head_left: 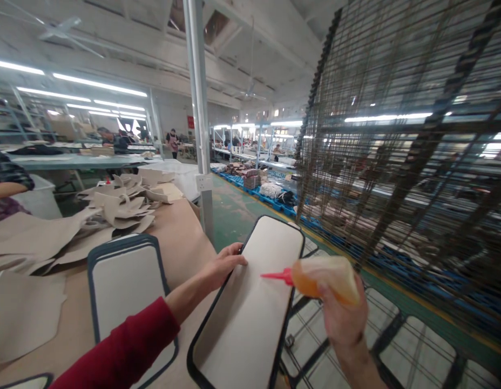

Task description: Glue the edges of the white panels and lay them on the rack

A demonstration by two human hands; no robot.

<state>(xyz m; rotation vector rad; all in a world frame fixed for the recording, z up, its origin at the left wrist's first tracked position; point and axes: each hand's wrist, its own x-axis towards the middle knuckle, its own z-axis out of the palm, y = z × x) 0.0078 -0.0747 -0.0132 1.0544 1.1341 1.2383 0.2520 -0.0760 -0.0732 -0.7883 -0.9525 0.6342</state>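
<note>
My left hand (224,266) grips the left edge of a long white panel (254,292) with rounded corners and a dark border, tilted in front of me. The thumb lies on its white face; the other fingers go out of sight behind the edge. In my right hand (345,319) is a squeeze bottle (325,278) of amber liquid, lying sideways with its red nozzle (277,276) over the panel's middle. I cannot tell whether the tip touches the surface. A stack of similar dark-edged panels (129,286) lies on the table to the left.
Beige cut sheets (113,210) are heaped on the brown table (181,227). A wire rack (396,124) rises at the right, with more bordered panels (412,346) on a grid below it. A metal post (200,97) stands ahead. Another person's arm (9,186) shows at far left.
</note>
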